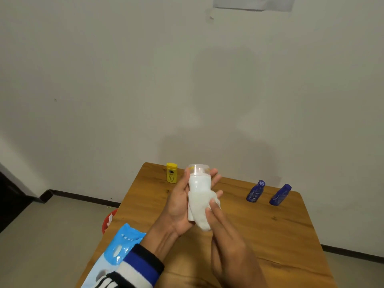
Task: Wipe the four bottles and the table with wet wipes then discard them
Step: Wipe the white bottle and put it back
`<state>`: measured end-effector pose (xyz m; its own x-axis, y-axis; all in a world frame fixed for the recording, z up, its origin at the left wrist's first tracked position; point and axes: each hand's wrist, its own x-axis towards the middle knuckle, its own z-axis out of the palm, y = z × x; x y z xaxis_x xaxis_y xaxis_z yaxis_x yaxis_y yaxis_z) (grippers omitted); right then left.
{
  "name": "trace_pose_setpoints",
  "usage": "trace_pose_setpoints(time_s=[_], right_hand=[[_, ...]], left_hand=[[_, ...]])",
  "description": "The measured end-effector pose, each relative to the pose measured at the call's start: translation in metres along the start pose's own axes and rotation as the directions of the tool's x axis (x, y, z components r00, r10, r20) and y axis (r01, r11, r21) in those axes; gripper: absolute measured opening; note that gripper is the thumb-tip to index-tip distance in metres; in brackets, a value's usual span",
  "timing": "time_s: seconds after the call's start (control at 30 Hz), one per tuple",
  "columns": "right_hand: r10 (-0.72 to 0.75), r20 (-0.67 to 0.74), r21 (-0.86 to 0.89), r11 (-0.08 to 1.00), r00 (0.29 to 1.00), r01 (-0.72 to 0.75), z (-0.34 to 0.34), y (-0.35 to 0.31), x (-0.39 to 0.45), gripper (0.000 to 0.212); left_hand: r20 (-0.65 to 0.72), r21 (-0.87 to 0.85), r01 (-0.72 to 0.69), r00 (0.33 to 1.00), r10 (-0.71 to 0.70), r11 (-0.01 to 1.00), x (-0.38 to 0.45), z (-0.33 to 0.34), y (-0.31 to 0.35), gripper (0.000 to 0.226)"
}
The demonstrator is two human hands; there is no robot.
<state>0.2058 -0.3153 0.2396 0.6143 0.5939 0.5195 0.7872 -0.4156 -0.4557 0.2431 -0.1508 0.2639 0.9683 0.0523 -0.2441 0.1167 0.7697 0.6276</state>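
the left hand [178, 206] holds the white bottle [197, 188] above the middle of the table [270, 235]; its grip is curled round the bottle body from the 9 o'clock side, fingertips showing past the bottle at 3 o'clock. the bottle stands nearly upright, with a clear cap at 12 o'clock. the right hand [226, 231] presses a white wet wipe [202, 213] against the lower part of the bottle; its grip is pinching the wipe, thumb on the front, the other fingers hidden behind the wipe. a yellow bottle [171, 172] stands upright at the far left corner of the table, at 11 o'clock from the white bottle, apart from it. two blue bottles stand at 3 o'clock from the white bottle, well apart from it: the nearer blue bottle [255, 191] and the farther blue bottle [280, 194], beside each other and not touching. both appear tilted in this wide-angle view. a blue and white wipe packet [116, 250] lies at the near left edge of the table, at 7 o'clock, partly covered by a striped sleeve [137, 269]. a red container [108, 221] shows on the floor beyond the left table edge, mostly hidden.
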Motion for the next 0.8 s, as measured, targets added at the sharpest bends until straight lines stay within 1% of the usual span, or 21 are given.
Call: trace_pose_setpoints(time_s=[0.03, 0.07, 0.1, 0.13, 0.17, 0.2, 0.27, 0.3, 0.37, 0.4, 0.43, 0.5, 0.57, 0.6, 0.63, 0.7, 0.73, 0.8], right_hand=[[0.021, -0.054, 0.043, 0.999, 0.998, -0.019, -0.005, 0.013, 0.002, 0.061], [0.100, -0.069, 0.120, 0.989, 0.993, -0.091, -0.014, 0.019, 0.009, 0.056], [0.159, -0.110, 0.139, 0.980, 0.981, -0.143, -0.024, 0.022, 0.018, 0.052], [0.158, -0.146, 0.143, 0.980, 0.977, -0.137, -0.032, 0.026, 0.030, 0.047], [0.155, -0.192, 0.125, 0.983, 0.969, -0.132, -0.039, 0.029, 0.044, 0.041], [0.160, -0.211, 0.124, 0.983, 0.964, -0.136, -0.040, 0.027, 0.059, 0.038], [0.162, -0.218, 0.110, 0.984, 0.962, -0.141, -0.030, 0.023, 0.078, 0.043], [0.157, -0.204, 0.104, 0.985, 0.966, -0.138, -0.021, 0.021, 0.080, 0.045], [0.154, -0.173, 0.100, 0.985, 0.973, -0.138, 0.001, 0.018, 0.071, 0.048], [0.154, -0.162, 0.129, 0.983, 0.975, -0.134, 0.010, 0.015, 0.060, 0.050], [0.169, -0.153, 0.187, 0.972, 0.974, -0.139, 0.016, 0.013, 0.049, 0.051], [0.257, -0.128, 0.323, 0.924, 0.958, -0.204, 0.017, 0.008, 0.025, 0.049], [0.409, -0.018, 0.453, 0.817, 0.913, -0.357, 0.009, 0.000, 0.017, 0.042], [0.469, 0.068, 0.488, 0.754, 0.881, -0.439, 0.003, -0.001, 0.019, 0.031], [0.500, 0.142, 0.497, 0.711, 0.855, -0.498, 0.000, -0.001, 0.025, 0.025], [0.548, 0.212, 0.472, 0.667, 0.809, -0.576, -0.007, 0.004, 0.044, 0.040], [0.570, 0.226, 0.468, 0.647, 0.790, -0.601, -0.010, 0.008, 0.052, 0.042], [0.595, 0.248, 0.504, 0.595, 0.765, -0.626, -0.015, 0.011, 0.065, 0.040]], left_hand=[[-0.001, 0.002, -0.003, 1.000, 0.003, 1.000, 0.000, -0.005, 0.003, 0.068], [-0.006, 0.006, 0.003, 1.000, -0.003, 1.000, 0.000, -0.006, 0.004, 0.068], [-0.001, 0.013, 0.026, 1.000, -0.026, 1.000, -0.001, -0.008, 0.003, 0.068], [-0.015, 0.028, 0.034, 0.999, -0.034, 0.999, -0.002, -0.009, 0.000, 0.066], [0.001, 0.040, 0.036, 0.999, -0.036, 0.999, -0.001, -0.011, -0.006, 0.063], [-0.007, 0.072, 0.027, 1.000, -0.027, 0.997, -0.001, -0.007, -0.011, 0.059], [-0.012, 0.098, 0.017, 1.000, -0.016, 0.995, -0.001, 0.001, -0.019, 0.055], [0.002, 0.092, 0.003, 1.000, -0.004, 0.996, 0.000, 0.003, -0.021, 0.055], [0.024, 0.075, -0.013, 1.000, 0.011, 0.997, 0.005, 0.002, -0.022, 0.064], [0.008, 0.075, -0.014, 1.000, 0.013, 0.997, 0.007, -0.001, -0.022, 0.068], [-0.013, 0.051, -0.017, 1.000, 0.018, 0.999, 0.008, -0.005, -0.020, 0.066], [-0.087, -0.004, -0.008, 0.996, 0.008, 1.000, 0.010, -0.013, -0.017, 0.061], [-0.141, 0.000, -0.015, 0.990, 0.015, 1.000, 0.009, -0.022, -0.016, 0.068], [-0.153, 0.028, -0.023, 0.988, 0.027, 0.999, 0.006, -0.021, -0.017, 0.068], [-0.163, 0.096, -0.030, 0.986, 0.045, 0.995, 0.002, -0.017, -0.020, 0.065], [-0.178, 0.283, -0.036, 0.980, 0.090, 0.958, -0.006, -0.007, -0.027, 0.051], [-0.156, 0.349, -0.061, 0.980, 0.122, 0.935, -0.009, 0.000, -0.031, 0.044], [-0.071, 0.414, -0.146, 0.979, 0.191, 0.899, -0.010, 0.008, -0.035, 0.039]])
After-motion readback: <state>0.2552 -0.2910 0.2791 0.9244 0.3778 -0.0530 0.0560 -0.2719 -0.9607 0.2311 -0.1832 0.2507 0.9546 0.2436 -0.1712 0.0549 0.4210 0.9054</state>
